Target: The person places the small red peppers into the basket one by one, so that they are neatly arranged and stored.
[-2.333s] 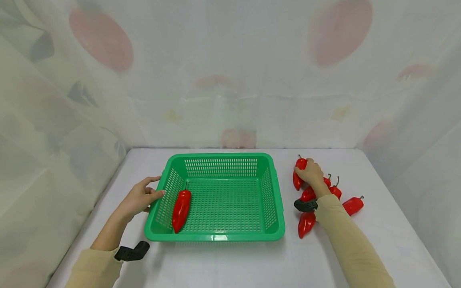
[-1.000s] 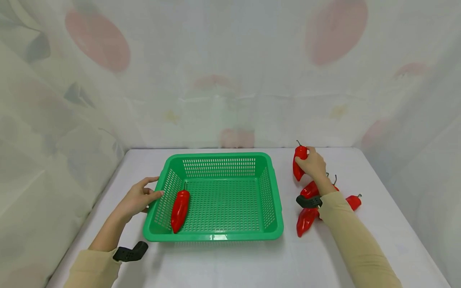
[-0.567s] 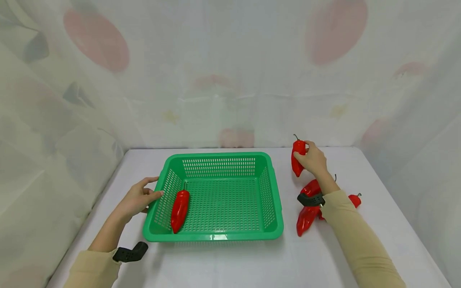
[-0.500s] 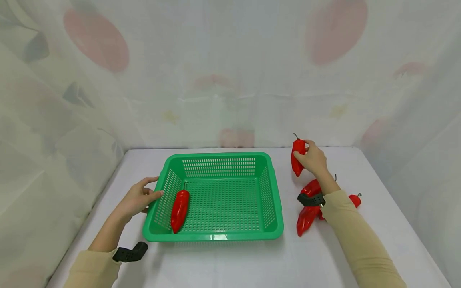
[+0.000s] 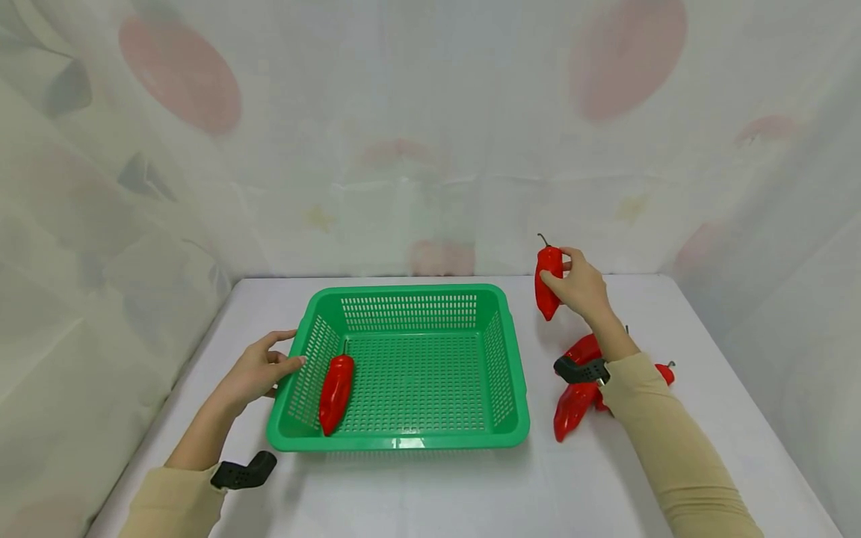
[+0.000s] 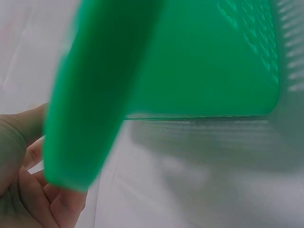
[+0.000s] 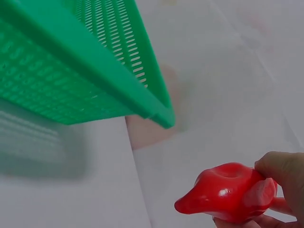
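My right hand (image 5: 580,288) holds a red pepper (image 5: 548,278) between thumb and fingers, its curved stem upward, above the table's back right. In the right wrist view the pepper's (image 7: 228,192) tapered tip points left. A green plastic basket (image 5: 403,444) with slotted walls stands mid-table. One red pepper (image 5: 336,394) lies inside it along the left wall. My left hand (image 5: 254,372) grips the basket's left rim, thumb on top and other fingers at its outer side. In the left wrist view the blurred rim (image 6: 95,104) hides part of the hand (image 6: 33,180).
Several red peppers (image 5: 572,411) lie in a pile right of the basket, partly covered by the right wrist and sleeve. The white table (image 5: 417,497) is bordered by a patterned cloth (image 5: 403,209) at the back and sides. A black device (image 5: 245,472) sits on each wrist.
My right hand has lifted a pepper off the pile and carried it up toward the back, lately shifting slightly left. The left hand and basket have stayed in place.
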The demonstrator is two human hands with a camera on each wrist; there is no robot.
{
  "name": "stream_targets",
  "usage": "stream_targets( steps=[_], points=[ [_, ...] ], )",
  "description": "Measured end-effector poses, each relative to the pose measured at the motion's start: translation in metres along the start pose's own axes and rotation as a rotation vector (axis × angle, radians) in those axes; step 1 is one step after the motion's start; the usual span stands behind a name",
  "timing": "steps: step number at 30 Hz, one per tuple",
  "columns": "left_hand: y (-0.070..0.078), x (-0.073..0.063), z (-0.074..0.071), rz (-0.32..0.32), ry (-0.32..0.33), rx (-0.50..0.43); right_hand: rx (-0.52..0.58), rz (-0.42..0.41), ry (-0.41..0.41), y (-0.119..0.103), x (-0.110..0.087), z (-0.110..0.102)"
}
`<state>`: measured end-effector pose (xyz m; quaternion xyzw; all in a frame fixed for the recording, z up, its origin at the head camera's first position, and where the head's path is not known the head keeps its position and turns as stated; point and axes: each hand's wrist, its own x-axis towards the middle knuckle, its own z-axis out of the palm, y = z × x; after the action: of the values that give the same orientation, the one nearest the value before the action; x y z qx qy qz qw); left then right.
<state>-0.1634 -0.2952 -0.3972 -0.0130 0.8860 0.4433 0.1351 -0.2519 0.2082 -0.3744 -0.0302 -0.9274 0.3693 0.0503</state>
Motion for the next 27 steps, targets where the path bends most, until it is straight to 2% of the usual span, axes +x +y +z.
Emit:
stream_targets(
  steps=[13, 27],
  points=[
    [0.001, 0.0, 0.001, -0.003, 0.004, 0.007, 0.079, -0.018, -0.031, -0.023, -0.001, -0.002],
    [0.0, 0.0, -0.001, 0.004, -0.002, 0.001, 0.129, -0.053, -0.051, -0.045, -0.001, 0.009]
  ],
)
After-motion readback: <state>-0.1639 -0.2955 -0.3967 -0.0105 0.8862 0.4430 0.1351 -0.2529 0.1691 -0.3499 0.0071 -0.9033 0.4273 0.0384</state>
